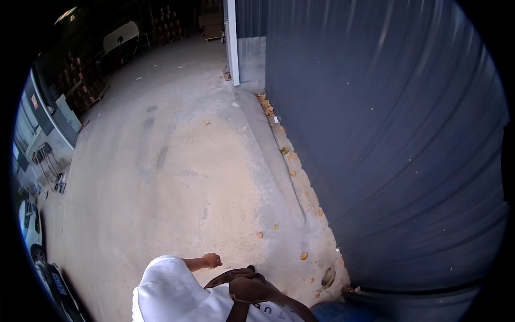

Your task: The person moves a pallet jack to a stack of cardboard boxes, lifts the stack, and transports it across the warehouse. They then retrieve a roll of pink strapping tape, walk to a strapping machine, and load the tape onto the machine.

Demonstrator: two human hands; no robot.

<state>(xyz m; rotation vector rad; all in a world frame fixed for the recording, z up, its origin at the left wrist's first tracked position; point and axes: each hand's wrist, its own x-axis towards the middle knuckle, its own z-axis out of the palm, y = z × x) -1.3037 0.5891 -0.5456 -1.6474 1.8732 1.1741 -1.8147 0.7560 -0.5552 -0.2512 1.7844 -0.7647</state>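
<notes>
My left hand (212, 260) hangs low in front of me, its fingers curled into a loose fist. Nothing shows in it, and it touches nothing; bare concrete floor (177, 177) lies beneath. The white sleeve (169, 284) of my shirt covers the upper part of that arm. A brown strap or bag-like piece (252, 290) crosses my white shirt front. Just beyond it, the dark tip of a shoe (251, 268) peeks out. My right hand is out of sight.
A dark grey corrugated metal wall (386, 139) runs along the right, with dry leaves (304, 256) at its foot. Ahead, a white post (233, 48) edges a dim doorway with stacked goods (80, 80). Parked cars (30, 228) stand at left. A blue object (338, 312) sits near right.
</notes>
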